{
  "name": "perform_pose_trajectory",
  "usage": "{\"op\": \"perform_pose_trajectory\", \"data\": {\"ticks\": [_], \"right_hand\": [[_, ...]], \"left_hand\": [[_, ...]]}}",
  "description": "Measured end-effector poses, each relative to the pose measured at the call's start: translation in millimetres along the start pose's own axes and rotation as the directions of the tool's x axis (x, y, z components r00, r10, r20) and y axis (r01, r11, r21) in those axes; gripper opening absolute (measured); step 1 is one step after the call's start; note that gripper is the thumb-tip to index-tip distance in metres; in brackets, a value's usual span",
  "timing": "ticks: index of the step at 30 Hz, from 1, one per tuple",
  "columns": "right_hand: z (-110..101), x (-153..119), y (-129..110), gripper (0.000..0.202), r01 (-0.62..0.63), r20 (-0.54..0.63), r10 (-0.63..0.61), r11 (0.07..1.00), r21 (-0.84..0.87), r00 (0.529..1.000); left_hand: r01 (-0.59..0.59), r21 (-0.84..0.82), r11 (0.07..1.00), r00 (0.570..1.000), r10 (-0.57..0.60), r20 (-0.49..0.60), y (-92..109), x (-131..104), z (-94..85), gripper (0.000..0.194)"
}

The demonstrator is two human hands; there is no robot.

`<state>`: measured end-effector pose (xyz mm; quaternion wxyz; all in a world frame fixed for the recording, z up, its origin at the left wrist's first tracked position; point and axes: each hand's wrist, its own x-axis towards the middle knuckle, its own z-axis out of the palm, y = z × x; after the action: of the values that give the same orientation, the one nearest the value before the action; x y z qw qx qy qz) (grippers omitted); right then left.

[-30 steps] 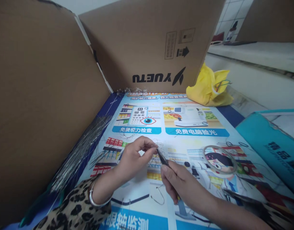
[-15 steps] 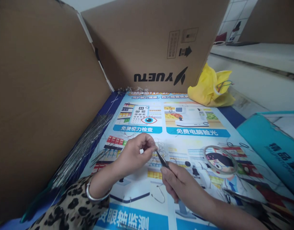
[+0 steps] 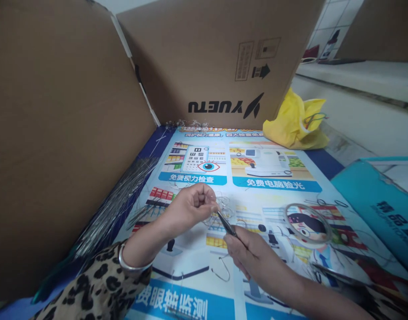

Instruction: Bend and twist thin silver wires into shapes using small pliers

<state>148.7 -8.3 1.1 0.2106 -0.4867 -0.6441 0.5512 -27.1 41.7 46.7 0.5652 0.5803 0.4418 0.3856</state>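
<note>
My left hand (image 3: 193, 205) is pinched closed above the printed sheet (image 3: 237, 249), around a piece of thin wire that shows only faintly at the fingertips. My right hand (image 3: 248, 251) grips dark pliers (image 3: 226, 223), whose tip meets the left fingertips. Behind the fingers lie loops of thin wire (image 3: 225, 205) on the sheet. A bent wire piece (image 3: 223, 270) rests below the pliers. Long straight wires (image 3: 107, 213) form a bundle to the left of my left hand.
Cardboard panels (image 3: 197, 58) stand at the left and back. At the right are a yellow bag (image 3: 297, 122), a teal box (image 3: 377, 200), a clear roll of tape (image 3: 328, 229) and a pointed metal tool (image 3: 340, 274). Small wire pieces (image 3: 187, 125) lie along the back.
The view has shifted slightly. The left fingers have changed their curl a little, while the pliers' tip stays at the fingertips.
</note>
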Motion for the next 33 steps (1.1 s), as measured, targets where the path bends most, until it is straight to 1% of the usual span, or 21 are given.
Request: {"op": "perform_pose_trajectory", "data": {"ticks": [4, 7, 10, 13, 14, 16, 18, 20, 21, 23, 25, 29, 31, 33], "right_hand": [[-2, 2, 3, 0.036, 0.020, 0.000, -0.020, 0.997, -0.074, 1.000], [-3, 4, 5, 0.036, 0.055, -0.009, -0.058, 0.985, -0.165, 0.998], [-6, 4, 4, 0.034, 0.077, -0.024, -0.086, 0.961, -0.264, 0.996], [-12, 3, -1, 0.035, 0.054, -0.036, -0.073, 0.924, -0.380, 0.997], [-15, 2, -4, 0.035, 0.048, -0.034, -0.070, 0.898, -0.438, 0.997], [-23, 0, -9, 0.033, 0.092, -0.001, -0.113, 0.816, -0.570, 0.994], [-32, -2, -12, 0.029, 0.100, -0.047, -0.189, 0.696, -0.711, 0.981], [-39, -1, -13, 0.026, 0.074, -0.125, -0.315, 0.551, -0.831, 0.941], [-42, 0, -14, 0.025, 0.062, -0.137, -0.362, 0.488, -0.871, 0.922], [-46, 3, -14, 0.023, 0.046, -0.144, -0.436, 0.395, -0.918, 0.888], [-46, 6, -14, 0.023, 0.036, -0.135, -0.472, 0.336, -0.941, 0.871], [-45, 12, -14, 0.027, 0.034, -0.107, -0.493, 0.269, -0.963, 0.864], [-45, 14, -13, 0.028, 0.028, -0.105, -0.498, 0.252, -0.967, 0.861], [-47, 16, -11, 0.028, 0.022, -0.110, -0.490, 0.257, -0.966, 0.865]], "left_hand": [[0.047, -0.046, 0.998, 0.999, -0.046, 0.015, 1, -1, -0.7, 0.017], [0.062, -0.051, 0.997, 0.997, -0.060, 0.038, 2, -2, -1.0, 0.017], [0.037, -0.017, 0.999, 0.998, -0.036, 0.046, 1, -1, -2.0, 0.015], [-0.043, 0.111, 0.993, 0.999, 0.043, 0.005, -2, 1, -4.4, 0.014], [-0.079, 0.182, 0.980, 0.996, 0.084, -0.016, -4, 2, -5.5, 0.013], [-0.139, 0.345, 0.928, 0.985, 0.166, -0.052, -6, 3, -7.6, 0.011], [-0.161, 0.489, 0.857, 0.973, 0.222, -0.069, -9, 4, -8.9, 0.010], [-0.170, 0.588, 0.791, 0.965, 0.255, -0.064, -12, 4, -9.0, 0.011], [-0.176, 0.624, 0.761, 0.962, 0.268, -0.056, -13, 4, -8.4, 0.012], [-0.189, 0.680, 0.709, 0.958, 0.285, -0.031, -15, 4, -6.4, 0.015], [-0.198, 0.716, 0.670, 0.959, 0.283, 0.000, -15, 3, -3.3, 0.017], [-0.188, 0.745, 0.641, 0.968, 0.250, 0.029, -12, 0, 3.9, 0.025], [-0.178, 0.755, 0.631, 0.971, 0.239, 0.029, -10, -1, 6.6, 0.028], [-0.170, 0.768, 0.617, 0.973, 0.226, 0.034, -8, -1, 8.4, 0.029]]}}
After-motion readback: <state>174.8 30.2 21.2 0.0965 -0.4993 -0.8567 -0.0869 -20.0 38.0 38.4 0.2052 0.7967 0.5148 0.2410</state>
